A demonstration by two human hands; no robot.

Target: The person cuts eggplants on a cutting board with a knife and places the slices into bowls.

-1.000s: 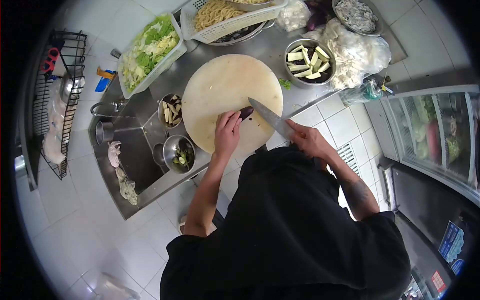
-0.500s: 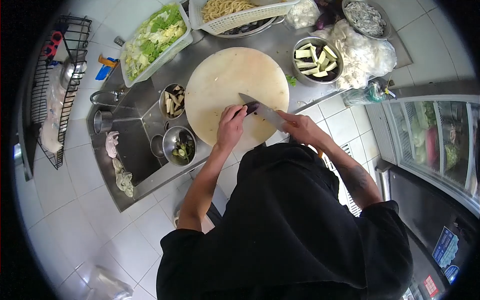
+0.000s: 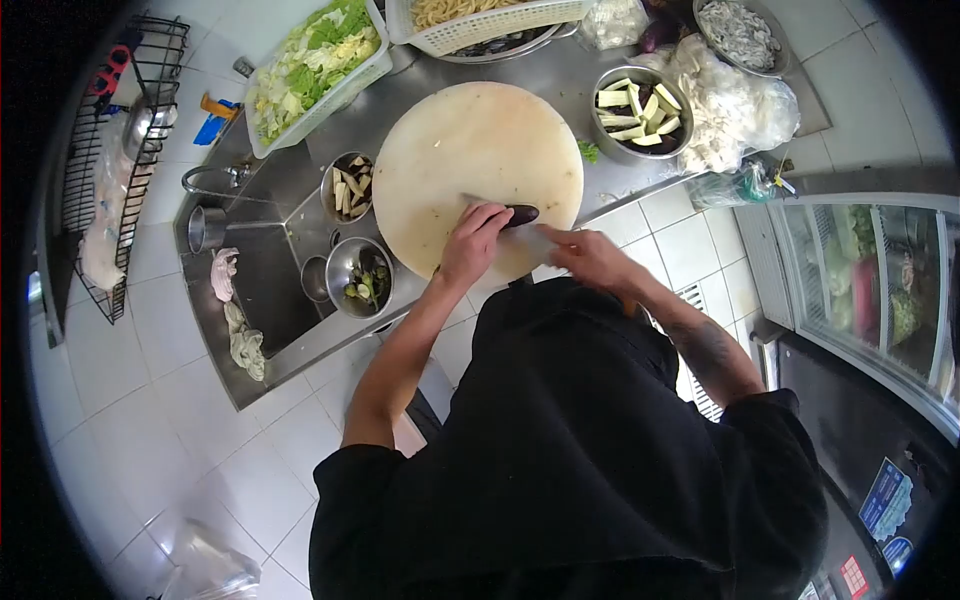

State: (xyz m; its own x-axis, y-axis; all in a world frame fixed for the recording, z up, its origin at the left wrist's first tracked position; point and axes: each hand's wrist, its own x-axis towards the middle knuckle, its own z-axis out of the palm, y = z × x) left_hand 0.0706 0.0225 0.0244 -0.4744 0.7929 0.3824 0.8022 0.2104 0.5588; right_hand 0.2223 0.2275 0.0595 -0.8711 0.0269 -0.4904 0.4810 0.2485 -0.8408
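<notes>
A short dark purple eggplant piece [image 3: 522, 215] lies on the round cutting board [image 3: 470, 135], its left end covered by my left hand [image 3: 473, 240], whose fingers are closed on it. My right hand [image 3: 590, 258] grips a large knife [image 3: 532, 240] at the board's lower right edge. The blade is smeared by motion and runs leftward below the eggplant, its tip showing by my left fingers. A steel bowl of cut eggplant pieces [image 3: 640, 112] stands right of the board. Left of the board are a smaller bowl of strips [image 3: 350, 188] and a bowl of green stem ends [image 3: 362, 280].
A basket of cut lettuce [image 3: 315, 75] stands at the upper left and a basket of noodles [image 3: 480, 25] at the top. The sink [image 3: 270, 270] is at the left. Plastic bags [image 3: 725, 110] lie at the right, near a glass-fronted fridge [image 3: 870, 280].
The knife has moved left and down, across to below the eggplant. The eggplant now lies nearly level, pointing right, and my left hand has shifted slightly right. The view has shifted a little.
</notes>
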